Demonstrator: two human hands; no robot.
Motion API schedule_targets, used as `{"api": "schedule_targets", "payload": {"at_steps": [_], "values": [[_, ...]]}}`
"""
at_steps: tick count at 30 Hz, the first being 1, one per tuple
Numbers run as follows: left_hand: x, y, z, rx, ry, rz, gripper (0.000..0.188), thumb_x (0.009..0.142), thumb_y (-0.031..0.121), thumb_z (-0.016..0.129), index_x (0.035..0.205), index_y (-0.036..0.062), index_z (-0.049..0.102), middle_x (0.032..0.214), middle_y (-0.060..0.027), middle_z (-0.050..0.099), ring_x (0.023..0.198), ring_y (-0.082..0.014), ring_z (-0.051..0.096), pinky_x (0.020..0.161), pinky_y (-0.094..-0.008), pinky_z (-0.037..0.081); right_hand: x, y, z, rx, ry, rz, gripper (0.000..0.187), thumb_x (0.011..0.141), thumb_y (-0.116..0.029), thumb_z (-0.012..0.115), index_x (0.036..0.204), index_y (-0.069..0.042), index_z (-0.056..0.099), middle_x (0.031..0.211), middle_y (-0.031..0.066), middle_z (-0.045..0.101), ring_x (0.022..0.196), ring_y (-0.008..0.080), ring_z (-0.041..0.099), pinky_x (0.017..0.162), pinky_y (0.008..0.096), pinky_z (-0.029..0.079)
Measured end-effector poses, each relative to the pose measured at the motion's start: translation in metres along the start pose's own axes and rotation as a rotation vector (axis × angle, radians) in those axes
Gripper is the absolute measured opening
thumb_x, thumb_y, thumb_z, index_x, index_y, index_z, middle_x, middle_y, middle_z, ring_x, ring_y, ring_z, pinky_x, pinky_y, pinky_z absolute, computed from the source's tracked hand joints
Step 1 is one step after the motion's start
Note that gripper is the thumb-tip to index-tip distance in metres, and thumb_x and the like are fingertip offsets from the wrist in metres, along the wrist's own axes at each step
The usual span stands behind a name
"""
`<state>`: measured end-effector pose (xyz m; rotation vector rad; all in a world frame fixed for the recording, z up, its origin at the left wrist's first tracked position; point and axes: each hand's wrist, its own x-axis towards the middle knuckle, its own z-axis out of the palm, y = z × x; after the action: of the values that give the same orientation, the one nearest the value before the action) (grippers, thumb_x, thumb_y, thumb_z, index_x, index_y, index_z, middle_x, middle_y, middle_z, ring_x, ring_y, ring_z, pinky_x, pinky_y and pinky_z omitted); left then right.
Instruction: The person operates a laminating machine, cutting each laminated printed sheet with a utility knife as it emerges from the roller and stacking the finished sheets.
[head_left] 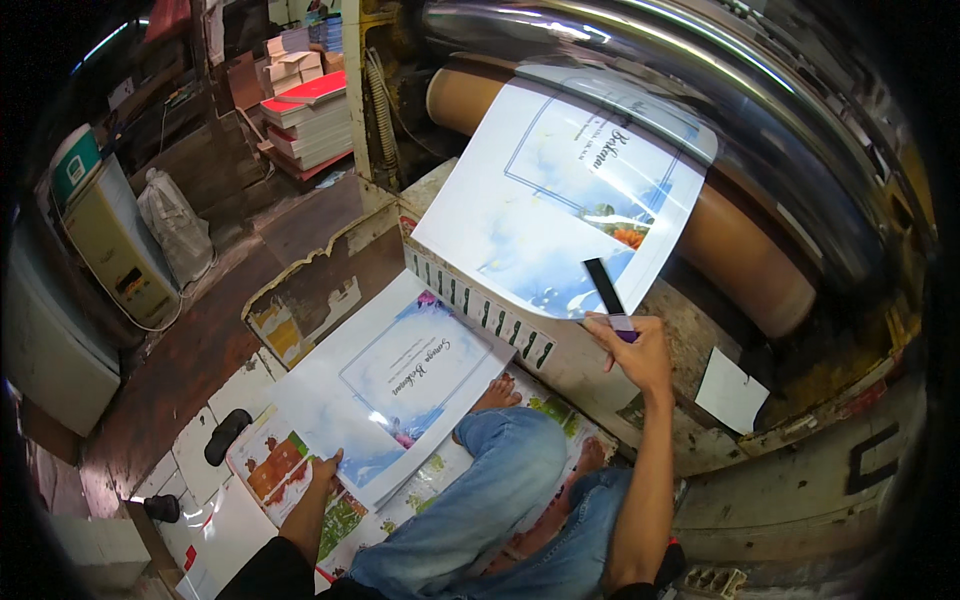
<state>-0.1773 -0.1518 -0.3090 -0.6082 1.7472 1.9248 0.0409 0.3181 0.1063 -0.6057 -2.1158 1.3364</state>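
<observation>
A cutter knife (pixel 604 287) with a broad black blade and a purple grip is in my right hand (pixel 640 352), fingers closed round it. Its blade lies against the lower edge of a glossy printed sheet (pixel 500 215), which hangs down from a large metal roller (pixel 590 38). The sheet has blue sky, flowers and a framed text. Below it, similar printed sheets (pixel 385 345) lie stacked on a low surface in front of me. My left hand (pixel 322 474) pinches their near left edge, thumb on top; the other fingers are partly hidden.
A brown roller (pixel 755 255) sits beneath the metal one. To the right is a loose white sheet (pixel 732 390). Stacked red-topped paper (pixel 305 110) stands at the far left, near a white sack (pixel 172 215). My bent knee (pixel 500 465) is close beside the stacked sheets.
</observation>
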Motion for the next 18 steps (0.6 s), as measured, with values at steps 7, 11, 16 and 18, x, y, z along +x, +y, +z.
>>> {"api": "schedule_targets", "payload": {"at_steps": [7, 11, 16, 18], "values": [[-0.028, -0.019, 0.015, 0.788, 0.406, 0.251, 0.094, 0.071, 0.032, 0.08, 0.135, -0.0116, 0.028, 0.116, -0.0265, 0.059, 0.104, -0.0347, 0.061, 0.09, -0.0407, 0.049, 0.008, -0.025, -0.022, -0.004, -0.246, 0.108, 0.024, 0.079, -0.016, 0.076, 0.086, 0.007, 0.071, 0.092, 0.0119, 0.071, 0.049, 0.0068, 0.055, 0.038, 0.0233, 0.043], [0.03, -0.053, -0.015, 0.187, 0.36, 0.206, 0.067, 0.076, 0.029, 0.074, 0.125, -0.0034, 0.041, 0.108, -0.0207, 0.06, 0.091, -0.0311, 0.063, 0.073, -0.0426, 0.054, 0.024, -0.046, -0.012, 0.027, -0.427, 0.179, 0.026, 0.077, -0.016, 0.078, 0.085, 0.008, 0.071, 0.096, 0.0131, 0.071, 0.054, 0.0071, 0.057, 0.038, 0.0234, 0.043], [-0.029, -0.008, 0.063, 0.221, 0.166, -0.054, 0.087, 0.075, 0.027, 0.076, 0.136, -0.0118, 0.028, 0.134, -0.0186, 0.048, 0.117, -0.0299, 0.051, 0.098, -0.0435, 0.043, 0.023, -0.048, -0.032, -0.03, -0.517, 0.249, 0.034, 0.074, -0.023, 0.081, 0.092, 0.004, 0.071, 0.072, 0.0064, 0.067, 0.05, 0.0087, 0.055, 0.039, 0.0251, 0.044], [-0.065, 0.047, 0.113, 0.304, -0.008, 0.224, 0.086, 0.076, 0.03, 0.076, 0.137, -0.0093, 0.03, 0.131, -0.0181, 0.051, 0.118, -0.0275, 0.051, 0.099, -0.0425, 0.042, 0.025, -0.052, -0.032, -0.066, -0.537, 0.256, 0.035, 0.073, -0.024, 0.082, 0.091, 0.004, 0.072, 0.069, 0.006, 0.067, 0.047, 0.009, 0.054, 0.039, 0.0248, 0.044]]}}
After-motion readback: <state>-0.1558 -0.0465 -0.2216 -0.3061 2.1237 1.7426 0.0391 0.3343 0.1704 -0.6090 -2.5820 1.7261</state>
